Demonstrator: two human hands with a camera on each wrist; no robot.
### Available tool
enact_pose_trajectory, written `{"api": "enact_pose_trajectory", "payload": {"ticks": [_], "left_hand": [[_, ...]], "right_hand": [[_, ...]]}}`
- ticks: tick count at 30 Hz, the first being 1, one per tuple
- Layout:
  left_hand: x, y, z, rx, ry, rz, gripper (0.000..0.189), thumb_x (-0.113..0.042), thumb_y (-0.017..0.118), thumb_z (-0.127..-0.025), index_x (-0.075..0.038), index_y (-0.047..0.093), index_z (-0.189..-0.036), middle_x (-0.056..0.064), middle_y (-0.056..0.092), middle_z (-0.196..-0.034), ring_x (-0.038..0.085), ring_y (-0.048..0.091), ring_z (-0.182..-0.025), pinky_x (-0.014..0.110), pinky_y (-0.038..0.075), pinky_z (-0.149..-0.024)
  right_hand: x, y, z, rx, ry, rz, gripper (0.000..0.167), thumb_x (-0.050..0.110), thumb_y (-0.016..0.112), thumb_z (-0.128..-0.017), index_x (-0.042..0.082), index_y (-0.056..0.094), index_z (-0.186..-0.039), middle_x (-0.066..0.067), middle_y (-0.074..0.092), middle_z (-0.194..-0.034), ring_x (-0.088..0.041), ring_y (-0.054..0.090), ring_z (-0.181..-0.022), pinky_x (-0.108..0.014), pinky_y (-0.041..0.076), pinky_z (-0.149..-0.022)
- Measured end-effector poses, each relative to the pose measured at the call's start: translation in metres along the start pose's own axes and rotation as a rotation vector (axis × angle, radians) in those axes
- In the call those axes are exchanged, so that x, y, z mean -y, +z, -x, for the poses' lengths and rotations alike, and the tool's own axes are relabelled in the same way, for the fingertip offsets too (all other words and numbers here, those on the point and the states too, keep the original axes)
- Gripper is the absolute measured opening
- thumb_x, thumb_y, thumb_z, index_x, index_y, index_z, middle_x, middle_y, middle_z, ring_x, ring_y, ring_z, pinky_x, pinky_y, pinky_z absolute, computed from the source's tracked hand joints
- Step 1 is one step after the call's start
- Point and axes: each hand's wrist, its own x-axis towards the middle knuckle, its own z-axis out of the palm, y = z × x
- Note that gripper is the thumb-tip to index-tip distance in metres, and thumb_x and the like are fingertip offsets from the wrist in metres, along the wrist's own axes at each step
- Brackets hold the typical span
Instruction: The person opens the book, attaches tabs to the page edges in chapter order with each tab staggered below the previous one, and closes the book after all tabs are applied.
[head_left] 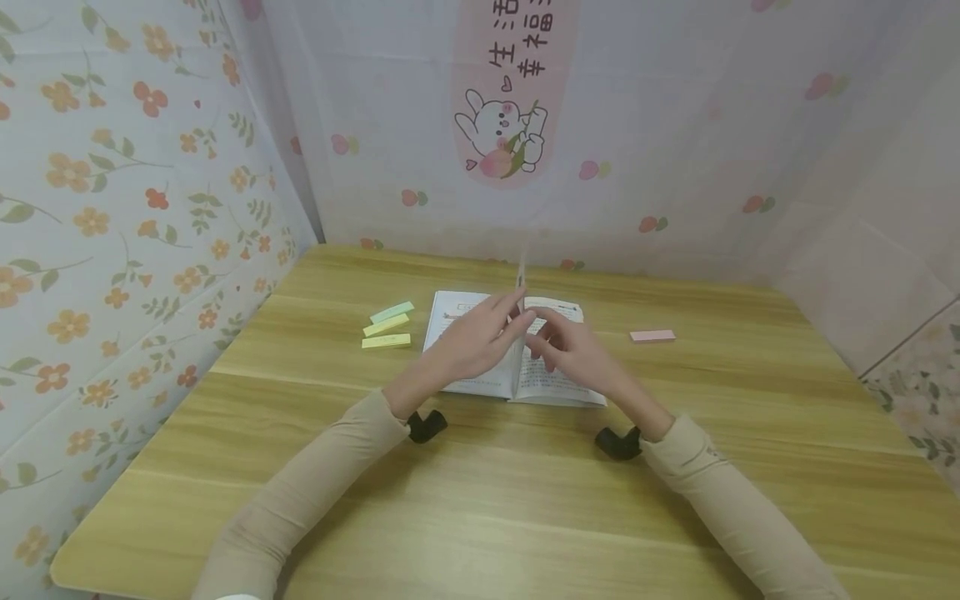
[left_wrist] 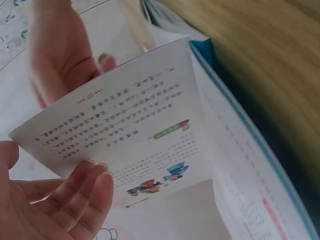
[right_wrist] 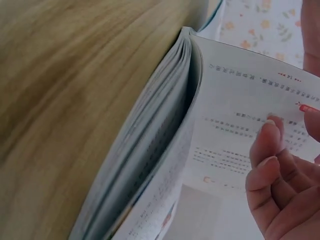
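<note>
The left hand [head_left: 480, 337], its fingers loosely extended, touches 1 raised page [head_left: 521, 273] from the left without gripping it, while the right hand [head_left: 568, 343], relaxed with fingers half bent, is against or just beside the other face; contact there is hard to tell. The printed book [head_left: 480, 385] lies open on the wooden surface [head_left: 487, 517], that page standing upright between both hands.

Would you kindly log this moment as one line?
Book: open | Page: raised | Left hand: at page | Right hand: at page | Contact: unclear | Pink strip: right of book
</note>
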Motion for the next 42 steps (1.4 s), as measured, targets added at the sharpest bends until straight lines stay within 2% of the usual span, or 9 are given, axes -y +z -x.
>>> {"api": "enact_pose_trajectory", "payload": {"ticks": [10,12,15,17,19,27,30,34,42], "left_hand": [[0.003,-0.016,0.001,-0.014,-0.008,-0.04,0.055,-0.038,0.039,-0.11,-0.001,0.043,-0.151,0.009,0.057,-0.12,0.019,0.059,-0.097,0.033,0.052,-0.08],[0.005,-0.019,0.001,-0.02,0.0,-0.058,0.054,-0.035,0.042,-0.109,0.0,0.045,-0.149,0.01,0.058,-0.119,0.02,0.06,-0.096,0.032,0.053,-0.078],[0.008,-0.023,0.0,-0.025,0.008,-0.094,0.052,-0.033,0.044,-0.109,0.002,0.048,-0.147,0.012,0.059,-0.118,0.021,0.061,-0.095,0.032,0.054,-0.079],[0.01,-0.025,0.0,-0.017,0.003,-0.112,0.051,-0.032,0.045,-0.108,0.002,0.049,-0.146,0.012,0.059,-0.119,0.021,0.061,-0.097,0.032,0.054,-0.08],[0.012,-0.028,0.001,-0.005,-0.007,-0.126,0.05,-0.031,0.047,-0.108,0.003,0.05,-0.145,0.012,0.059,-0.119,0.022,0.06,-0.097,0.033,0.054,-0.081],[0.01,-0.044,0.004,0.053,-0.021,-0.162,0.037,-0.019,0.05,-0.105,0.006,0.06,-0.131,0.016,0.059,-0.115,0.025,0.058,-0.092,0.035,0.053,-0.078],[0.011,-0.048,0.006,0.076,-0.033,-0.2,0.033,-0.016,0.051,-0.104,0.007,0.062,-0.126,0.019,0.059,-0.119,0.027,0.059,-0.096,0.037,0.054,-0.082],[0.013,-0.051,0.007,0.114,-0.07,-0.297,0.038,-0.015,0.053,-0.103,0.008,0.059,-0.133,0.023,0.057,-0.128,0.029,0.06,-0.102,0.038,0.054,-0.085],[0.015,-0.051,0.008,0.173,-0.156,-0.466,0.031,-0.016,0.058,-0.101,0.007,0.062,-0.122,0.022,0.059,-0.121,0.023,0.055,-0.085,0.029,0.047,-0.065]], "right_hand": [[-0.004,0.013,-0.002,0.108,-0.013,0.109,0.058,0.025,0.063,-0.101,0.003,0.043,-0.151,-0.002,0.068,-0.09,-0.012,0.061,-0.064,-0.033,0.052,-0.062],[-0.004,0.016,-0.002,0.124,-0.011,0.127,0.058,0.023,0.064,-0.1,0.001,0.043,-0.15,0.0,0.068,-0.09,-0.011,0.06,-0.064,-0.036,0.052,-0.071],[-0.004,0.018,-0.002,0.146,-0.013,0.145,0.057,0.022,0.065,-0.099,0.0,0.045,-0.148,0.0,0.068,-0.09,-0.01,0.06,-0.066,-0.036,0.052,-0.075],[-0.004,0.019,-0.002,0.16,-0.008,0.161,0.057,0.022,0.066,-0.099,0.001,0.045,-0.148,0.0,0.068,-0.091,-0.01,0.06,-0.068,-0.034,0.052,-0.075],[-0.004,0.02,-0.002,0.175,-0.001,0.169,0.058,0.024,0.066,-0.099,0.001,0.045,-0.148,-0.001,0.069,-0.092,-0.01,0.061,-0.07,-0.032,0.053,-0.068],[-0.006,0.021,-0.003,0.242,0.038,0.202,0.066,0.033,0.065,-0.1,-0.001,0.041,-0.151,-0.003,0.07,-0.099,-0.01,0.064,-0.078,-0.031,0.053,-0.073],[-0.006,0.022,-0.004,0.255,0.038,0.217,0.066,0.033,0.065,-0.1,-0.001,0.041,-0.151,-0.004,0.07,-0.1,-0.011,0.064,-0.081,-0.032,0.053,-0.076],[-0.004,0.023,-0.006,0.278,0.046,0.232,0.066,0.032,0.066,-0.1,-0.002,0.042,-0.151,-0.004,0.069,-0.1,-0.013,0.062,-0.082,-0.032,0.052,-0.077],[0.0,0.023,-0.007,0.321,0.055,0.259,0.071,0.033,0.066,-0.099,-0.003,0.038,-0.153,0.0,0.066,-0.095,-0.012,0.058,-0.079,-0.029,0.05,-0.072]]}}
